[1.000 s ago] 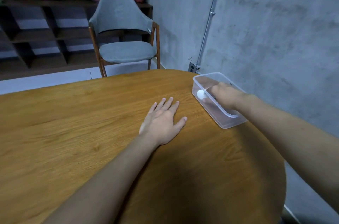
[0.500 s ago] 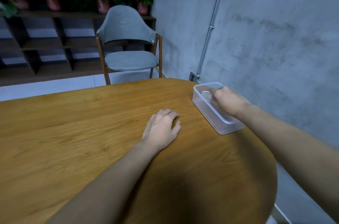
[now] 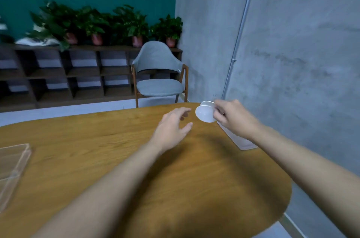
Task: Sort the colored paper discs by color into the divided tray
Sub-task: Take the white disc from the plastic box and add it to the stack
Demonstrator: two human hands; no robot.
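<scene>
My right hand [image 3: 232, 117] is raised above the far right of the wooden table [image 3: 136, 169] and pinches a small stack of white paper discs [image 3: 205, 113], held on edge. Below that hand lies the clear plastic box [image 3: 241, 141], mostly hidden by my wrist and blurred. My left hand [image 3: 173, 127] hovers just left of the discs with its fingers apart and holds nothing. A clear divided tray [image 3: 13, 167] sits at the table's left edge, only partly in view.
A grey chair [image 3: 158, 74] stands behind the table's far edge. Dark shelves with potted plants [image 3: 109, 25] line the back wall. A concrete wall with a metal pipe [image 3: 239, 31] runs close along the table's right side.
My right hand has come up out of the plastic box holding white discs. My left hand has lifted off the table and opened. The camera has tilted up and the tray has come into view.
</scene>
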